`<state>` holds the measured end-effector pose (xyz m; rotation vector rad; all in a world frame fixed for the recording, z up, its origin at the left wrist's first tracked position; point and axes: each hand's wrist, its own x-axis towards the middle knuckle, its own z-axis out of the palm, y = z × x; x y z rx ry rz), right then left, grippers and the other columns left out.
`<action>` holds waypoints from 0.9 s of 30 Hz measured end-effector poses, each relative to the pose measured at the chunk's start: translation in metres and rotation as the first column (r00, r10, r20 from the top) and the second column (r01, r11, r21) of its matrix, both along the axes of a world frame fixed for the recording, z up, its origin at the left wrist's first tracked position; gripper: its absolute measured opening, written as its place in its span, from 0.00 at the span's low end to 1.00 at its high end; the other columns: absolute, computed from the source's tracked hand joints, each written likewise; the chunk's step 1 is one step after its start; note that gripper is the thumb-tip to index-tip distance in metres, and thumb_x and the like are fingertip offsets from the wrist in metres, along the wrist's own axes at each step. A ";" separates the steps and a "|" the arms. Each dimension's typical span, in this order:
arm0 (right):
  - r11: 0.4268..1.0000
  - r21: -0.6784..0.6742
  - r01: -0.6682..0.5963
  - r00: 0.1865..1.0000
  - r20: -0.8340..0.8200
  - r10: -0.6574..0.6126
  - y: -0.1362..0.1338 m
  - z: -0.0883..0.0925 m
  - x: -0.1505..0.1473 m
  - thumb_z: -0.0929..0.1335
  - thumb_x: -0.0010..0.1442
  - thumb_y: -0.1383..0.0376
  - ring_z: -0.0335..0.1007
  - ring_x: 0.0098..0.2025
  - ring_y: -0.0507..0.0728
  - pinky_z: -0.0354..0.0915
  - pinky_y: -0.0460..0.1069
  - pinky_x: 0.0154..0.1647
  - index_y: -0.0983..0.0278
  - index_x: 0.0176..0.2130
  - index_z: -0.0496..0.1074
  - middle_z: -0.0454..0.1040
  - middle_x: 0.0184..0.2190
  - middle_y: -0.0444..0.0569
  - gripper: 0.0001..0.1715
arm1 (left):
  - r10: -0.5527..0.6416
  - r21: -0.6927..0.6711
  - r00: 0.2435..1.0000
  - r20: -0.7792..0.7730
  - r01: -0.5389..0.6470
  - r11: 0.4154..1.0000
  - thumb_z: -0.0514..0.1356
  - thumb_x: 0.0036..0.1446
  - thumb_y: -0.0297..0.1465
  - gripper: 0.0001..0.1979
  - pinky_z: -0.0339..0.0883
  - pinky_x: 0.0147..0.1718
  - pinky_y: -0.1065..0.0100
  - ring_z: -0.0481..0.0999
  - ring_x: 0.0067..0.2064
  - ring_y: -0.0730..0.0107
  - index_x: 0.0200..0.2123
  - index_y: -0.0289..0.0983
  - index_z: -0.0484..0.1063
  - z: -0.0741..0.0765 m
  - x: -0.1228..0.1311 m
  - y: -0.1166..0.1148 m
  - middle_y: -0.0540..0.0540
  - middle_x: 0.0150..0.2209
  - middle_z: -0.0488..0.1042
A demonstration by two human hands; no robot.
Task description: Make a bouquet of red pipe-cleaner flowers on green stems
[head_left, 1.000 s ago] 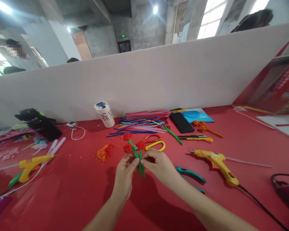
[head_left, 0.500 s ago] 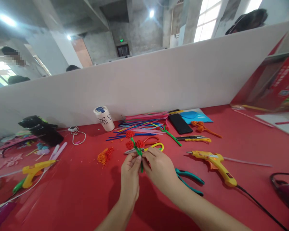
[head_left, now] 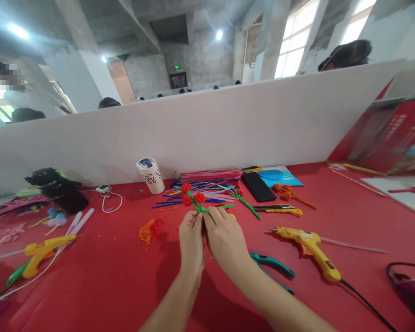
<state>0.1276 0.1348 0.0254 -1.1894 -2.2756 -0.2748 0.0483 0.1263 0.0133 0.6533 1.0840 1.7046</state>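
Both my hands meet above the red table [head_left: 100, 281]. My left hand [head_left: 191, 242] and my right hand [head_left: 224, 240] are closed side by side on the green stems of a small pipe-cleaner flower bunch [head_left: 193, 199] with three red pom-pom heads. The heads point away from me, and one green stem end sticks out to the right. Behind the bunch lies a pile of coloured pipe cleaners [head_left: 207, 180].
A yellow glue gun [head_left: 309, 246] with a black cord lies right; teal pliers [head_left: 271, 263] sit by my right wrist. Another glue gun [head_left: 38, 252] lies left. A paper cup [head_left: 151, 175], a black phone [head_left: 259, 186], orange scraps [head_left: 150, 229] and a white partition [head_left: 207, 124] stand beyond.
My hands have drawn closer together and moved a little away from me with the bunch. The stems, which hung down below my fingers, are now gathered inside them, with one end bent to the right.
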 end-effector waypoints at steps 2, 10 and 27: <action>1.000 0.019 -0.018 0.999 -0.032 0.018 0.002 -0.002 -0.002 0.61 0.58 0.75 0.60 0.31 0.58 0.54 0.51 0.30 0.66 0.32 0.70 0.70 0.29 0.51 0.10 | 0.003 -0.001 1.000 0.017 -0.003 1.000 0.62 0.46 0.33 0.08 0.63 0.30 0.73 0.70 0.28 0.76 0.30 0.36 0.68 0.002 -0.001 0.001 0.53 0.26 0.70; 0.996 0.073 -0.059 0.995 -0.073 0.064 0.008 -0.011 -0.002 0.62 0.59 0.74 0.58 0.31 0.57 0.54 0.51 0.33 0.65 0.31 0.70 0.69 0.28 0.49 0.10 | 0.060 -0.003 0.998 -0.015 -0.060 0.998 0.61 0.47 0.34 0.09 0.64 0.32 0.72 0.72 0.32 0.73 0.31 0.36 0.67 -0.002 -0.002 0.002 0.50 0.29 0.72; 0.877 -0.316 -0.362 0.697 -0.716 0.030 0.031 0.001 0.015 0.68 0.53 0.65 0.65 0.44 0.58 0.61 0.52 0.46 0.63 0.34 0.75 0.71 0.37 0.50 0.07 | -0.020 0.094 0.921 -0.390 0.061 0.994 0.57 0.54 0.36 0.08 0.62 0.25 0.72 0.70 0.25 0.71 0.34 0.39 0.67 0.007 -0.015 -0.002 0.50 0.25 0.71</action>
